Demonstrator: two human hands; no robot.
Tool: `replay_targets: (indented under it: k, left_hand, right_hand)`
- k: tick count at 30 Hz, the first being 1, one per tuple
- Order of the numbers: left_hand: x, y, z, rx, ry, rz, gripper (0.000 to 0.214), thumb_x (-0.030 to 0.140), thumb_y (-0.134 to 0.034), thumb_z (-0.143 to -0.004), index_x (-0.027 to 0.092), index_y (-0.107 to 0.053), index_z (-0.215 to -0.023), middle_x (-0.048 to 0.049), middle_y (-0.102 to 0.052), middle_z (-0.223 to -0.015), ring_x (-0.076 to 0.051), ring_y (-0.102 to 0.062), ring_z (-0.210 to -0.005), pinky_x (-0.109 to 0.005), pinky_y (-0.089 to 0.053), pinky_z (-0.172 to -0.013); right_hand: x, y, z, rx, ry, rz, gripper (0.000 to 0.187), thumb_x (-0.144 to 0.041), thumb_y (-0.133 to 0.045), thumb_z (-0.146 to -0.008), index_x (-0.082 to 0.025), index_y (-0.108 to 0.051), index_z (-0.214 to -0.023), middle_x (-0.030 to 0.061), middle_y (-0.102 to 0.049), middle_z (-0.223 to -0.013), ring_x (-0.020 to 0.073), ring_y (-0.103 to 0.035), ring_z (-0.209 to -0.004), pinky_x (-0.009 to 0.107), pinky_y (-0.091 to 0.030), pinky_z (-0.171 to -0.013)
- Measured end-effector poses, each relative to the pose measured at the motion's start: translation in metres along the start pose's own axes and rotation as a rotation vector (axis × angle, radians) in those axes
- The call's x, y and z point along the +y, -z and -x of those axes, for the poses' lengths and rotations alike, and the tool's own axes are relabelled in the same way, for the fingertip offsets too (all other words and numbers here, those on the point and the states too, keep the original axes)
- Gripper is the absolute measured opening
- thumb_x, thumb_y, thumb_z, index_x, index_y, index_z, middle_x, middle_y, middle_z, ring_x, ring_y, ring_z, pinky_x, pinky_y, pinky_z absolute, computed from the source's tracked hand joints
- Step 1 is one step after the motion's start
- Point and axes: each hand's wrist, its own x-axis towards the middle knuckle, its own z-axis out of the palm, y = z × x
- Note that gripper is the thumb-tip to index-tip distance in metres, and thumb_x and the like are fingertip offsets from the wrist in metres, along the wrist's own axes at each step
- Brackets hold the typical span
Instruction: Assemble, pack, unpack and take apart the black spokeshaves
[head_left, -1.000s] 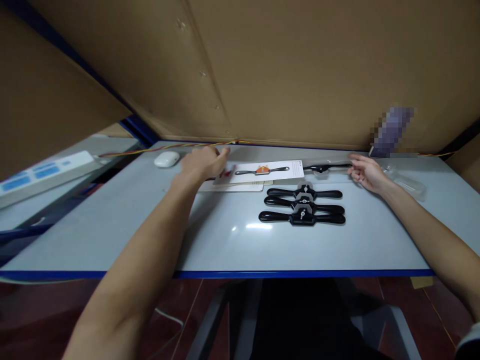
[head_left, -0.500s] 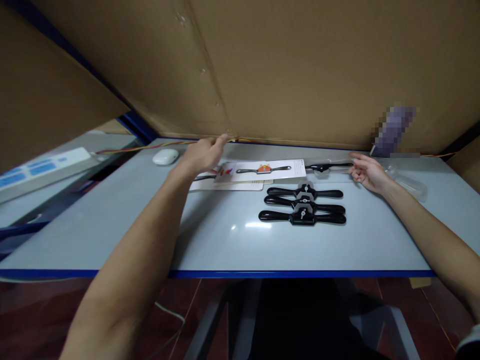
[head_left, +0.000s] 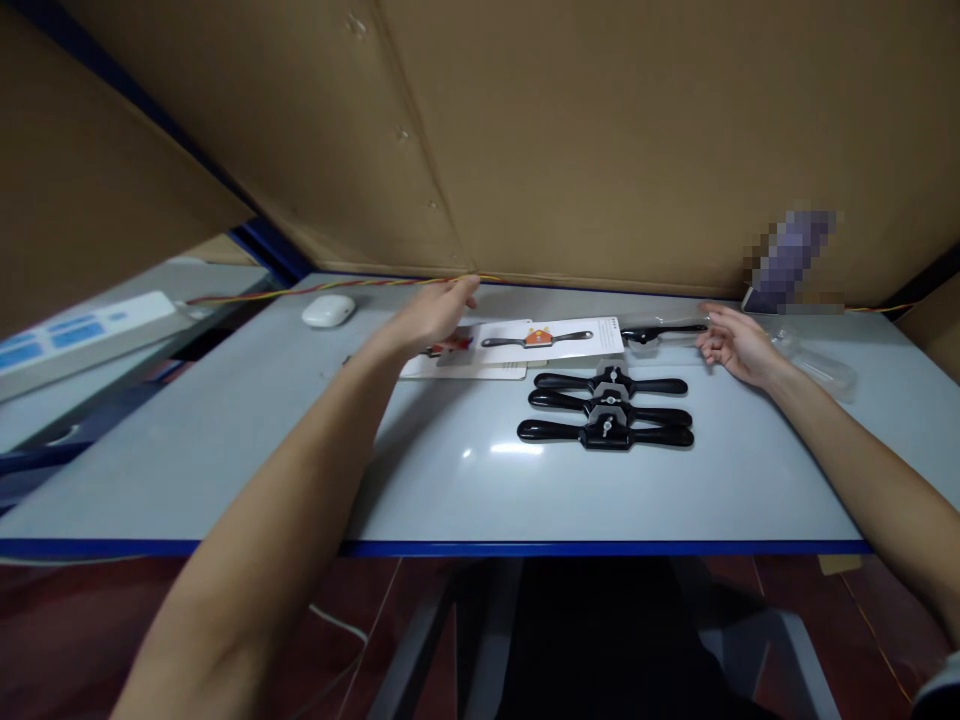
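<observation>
My left hand (head_left: 435,318) closes on the left end of a printed packaging card (head_left: 555,341), its lower fingers partly hidden. The card pictures a black spokeshave and lies tilted over other white cards (head_left: 465,370). On the right, my right hand (head_left: 739,347) has its fingers curled at the edge of a clear plastic sleeve (head_left: 667,322). Inside or beneath this sleeve is a black spokeshave (head_left: 641,335), its left part covered by the card. Nearer me, three black spokeshaves (head_left: 606,432) with silvery wing screws lie in an overlapping row.
A clear plastic shell (head_left: 821,368) lies right of my right hand, before a blurred purple object (head_left: 787,265). At the back left are a white rounded case (head_left: 328,311) and a white power strip (head_left: 82,345). A cardboard wall (head_left: 600,150) borders the table's rear.
My left hand has shifted right, and the printed card has slid slightly right with it, covering more of the sleeved spokeshave. My right hand has hardly moved.
</observation>
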Motion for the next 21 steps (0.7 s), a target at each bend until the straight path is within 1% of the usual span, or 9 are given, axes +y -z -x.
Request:
replay_targets:
  k: [2,5,7,10,12,14,16,19,21]
  left_hand:
    - [0.010,-0.001,0.007,0.005,0.043,-0.067,0.062,0.065,-0.034,-0.099,0.018,-0.074,-0.102,-0.0168,-0.073,-0.098,-0.036,-0.071,-0.099,-0.049,-0.057,-0.089]
    - [0.018,-0.002,0.016,0.031,0.097,-0.226,0.060,0.064,-0.037,-0.098,0.018,-0.074,-0.111,-0.0211,-0.075,-0.110,-0.045,-0.067,-0.115,-0.055,-0.052,-0.095]
    - [0.019,-0.003,0.020,0.024,0.119,-0.329,0.061,0.064,-0.036,-0.098,0.018,-0.074,-0.111,-0.0230,-0.075,-0.111,-0.046,-0.067,-0.114,-0.056,-0.052,-0.094]
    - [0.018,-0.001,0.023,0.011,0.141,-0.394,0.063,0.066,-0.037,-0.097,0.016,-0.075,-0.104,-0.0252,-0.074,-0.108,-0.046,-0.069,-0.108,-0.057,-0.052,-0.092]
    - [0.017,0.003,0.024,0.012,0.150,-0.409,0.063,0.066,-0.039,-0.098,0.013,-0.074,-0.100,-0.0275,-0.073,-0.109,-0.047,-0.068,-0.108,-0.058,-0.051,-0.091]
    - [0.018,0.007,0.025,0.026,0.137,-0.414,0.061,0.063,-0.041,-0.099,0.011,-0.073,-0.101,-0.0284,-0.072,-0.110,-0.048,-0.067,-0.110,-0.058,-0.050,-0.091]
    - [0.020,0.010,0.026,0.053,0.112,-0.408,0.058,0.060,-0.041,-0.101,0.011,-0.071,-0.105,-0.0261,-0.072,-0.111,-0.047,-0.066,-0.113,-0.057,-0.049,-0.093]
    - [0.023,0.012,0.028,0.065,0.103,-0.380,0.057,0.059,-0.038,-0.103,0.013,-0.071,-0.105,-0.0215,-0.072,-0.108,-0.043,-0.066,-0.113,-0.055,-0.049,-0.094]
    - [0.025,0.010,0.028,0.056,0.094,-0.370,0.056,0.057,-0.036,-0.104,0.013,-0.071,-0.108,-0.0208,-0.073,-0.107,-0.043,-0.066,-0.113,-0.054,-0.049,-0.093]
  right_hand:
    - [0.000,-0.001,0.001,0.001,-0.002,-0.004,0.031,-0.025,-0.057,-0.093,-0.024,-0.051,-0.123,0.0000,-0.068,-0.067,0.0167,-0.059,-0.050,0.026,-0.050,-0.047]
    - [0.001,0.000,-0.001,-0.010,0.000,0.004,0.038,-0.022,-0.057,-0.092,-0.023,-0.050,-0.129,0.0004,-0.068,-0.068,0.0169,-0.060,-0.051,0.026,-0.051,-0.047]
    - [0.003,0.001,-0.004,-0.011,0.003,0.013,0.043,-0.022,-0.059,-0.091,-0.022,-0.049,-0.132,0.0010,-0.068,-0.069,0.0179,-0.063,-0.053,0.027,-0.053,-0.047]
    - [0.006,0.003,-0.007,0.014,-0.004,0.047,0.051,-0.023,-0.063,-0.090,-0.020,-0.046,-0.137,0.0026,-0.069,-0.071,0.0194,-0.065,-0.054,0.028,-0.053,-0.046]
    - [0.007,0.004,-0.008,0.045,-0.015,0.125,0.056,-0.022,-0.063,-0.090,-0.018,-0.045,-0.144,0.0034,-0.070,-0.071,0.0180,-0.060,-0.049,0.026,-0.044,-0.039]
    - [0.008,0.006,-0.008,0.079,0.005,0.265,0.059,-0.021,-0.063,-0.091,-0.015,-0.046,-0.147,0.0027,-0.069,-0.067,0.0151,-0.051,-0.041,0.025,-0.033,-0.035]
    - [0.008,0.009,-0.007,0.118,0.061,0.425,0.056,-0.020,-0.066,-0.091,-0.011,-0.052,-0.144,0.0005,-0.065,-0.060,0.0130,-0.044,-0.038,0.025,-0.027,-0.034]
    - [0.009,0.014,-0.006,0.160,0.127,0.592,0.047,-0.022,-0.068,-0.092,-0.011,-0.062,-0.137,-0.0015,-0.062,-0.057,0.0125,-0.043,-0.038,0.025,-0.030,-0.036]
    - [0.009,0.015,-0.006,0.163,0.144,0.630,0.044,-0.023,-0.067,-0.093,-0.012,-0.063,-0.136,-0.0014,-0.063,-0.058,0.0128,-0.045,-0.038,0.026,-0.033,-0.037]
